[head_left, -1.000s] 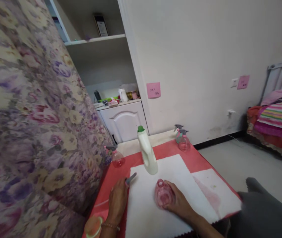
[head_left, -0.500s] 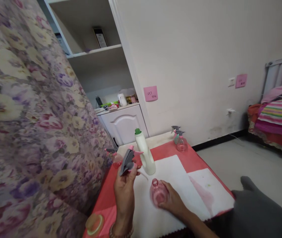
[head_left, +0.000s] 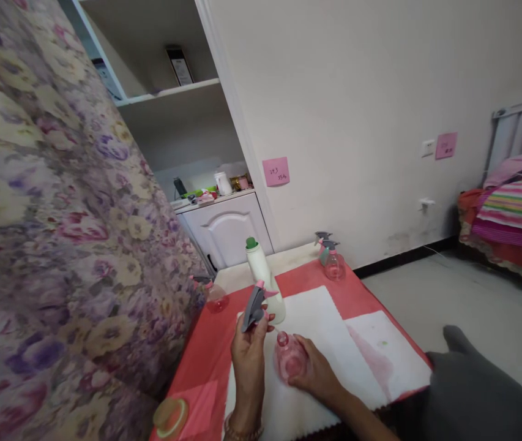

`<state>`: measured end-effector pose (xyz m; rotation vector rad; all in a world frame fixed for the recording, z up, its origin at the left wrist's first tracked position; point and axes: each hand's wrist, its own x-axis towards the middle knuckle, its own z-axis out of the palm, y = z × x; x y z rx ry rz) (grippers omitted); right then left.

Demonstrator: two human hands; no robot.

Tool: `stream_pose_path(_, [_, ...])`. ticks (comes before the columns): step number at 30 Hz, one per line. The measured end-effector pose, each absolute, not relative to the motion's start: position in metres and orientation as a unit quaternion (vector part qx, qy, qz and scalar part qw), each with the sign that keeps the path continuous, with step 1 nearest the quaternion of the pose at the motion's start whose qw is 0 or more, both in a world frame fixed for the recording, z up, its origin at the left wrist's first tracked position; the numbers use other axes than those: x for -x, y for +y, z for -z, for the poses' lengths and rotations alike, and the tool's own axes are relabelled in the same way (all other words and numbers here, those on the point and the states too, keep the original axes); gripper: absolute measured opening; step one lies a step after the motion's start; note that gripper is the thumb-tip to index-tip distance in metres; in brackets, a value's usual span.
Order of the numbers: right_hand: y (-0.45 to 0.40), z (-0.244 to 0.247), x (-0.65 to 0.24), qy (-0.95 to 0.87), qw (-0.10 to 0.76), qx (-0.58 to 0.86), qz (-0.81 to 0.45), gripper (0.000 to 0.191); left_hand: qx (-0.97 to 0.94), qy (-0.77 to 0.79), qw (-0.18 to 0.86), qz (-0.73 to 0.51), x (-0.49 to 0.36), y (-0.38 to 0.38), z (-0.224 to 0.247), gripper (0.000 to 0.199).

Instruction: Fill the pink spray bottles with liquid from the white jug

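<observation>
Pink bottle (head_left: 288, 362) with an uncapped neck is over the white cloth (head_left: 322, 343) in front of me, my right hand (head_left: 313, 375) wrapped around its right side. My left hand (head_left: 250, 349) has its fingers closed on a grey-and-pink spray head (head_left: 254, 308), held above and to the left of the neck; I cannot tell whether its tube is inside. Just behind the spray head, and partly hidden by it, a pale bottle with a green cap (head_left: 259, 262) stands upright. To my left, another spray bottle (head_left: 217, 298) is near the edge of the bench (head_left: 231, 277), and a round yellowish object (head_left: 170, 418) lies at the near corner. Two more spray bottles (head_left: 334, 267) stand close together at the far right. Beyond the bench is a white cabinet (head_left: 229, 228).
</observation>
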<state>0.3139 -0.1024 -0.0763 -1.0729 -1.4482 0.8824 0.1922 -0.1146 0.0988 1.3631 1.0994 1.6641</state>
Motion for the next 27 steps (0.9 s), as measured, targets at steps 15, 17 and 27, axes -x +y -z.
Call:
stream_pose_path(15, [-0.102, 0.076, -0.314, -0.608, 0.538, 0.46, -0.361, 0.088, -0.56, 0.463, 0.404, -0.556, -0.188, -0.106, -0.038, 0.033])
stream_pose_path(17, [-0.101, 0.078, -0.313, -0.61, 0.54, 0.457, -0.358, 0.088, -0.556, 0.464, 0.413, -0.552, -0.188, -0.105, -0.036, 0.034])
stream_pose_path(27, [-0.098, 0.087, -0.314, -0.618, 0.547, 0.445, -0.347, 0.089, -0.573, 0.46, 0.422, -0.531, -0.188, -0.101, -0.035, 0.031])
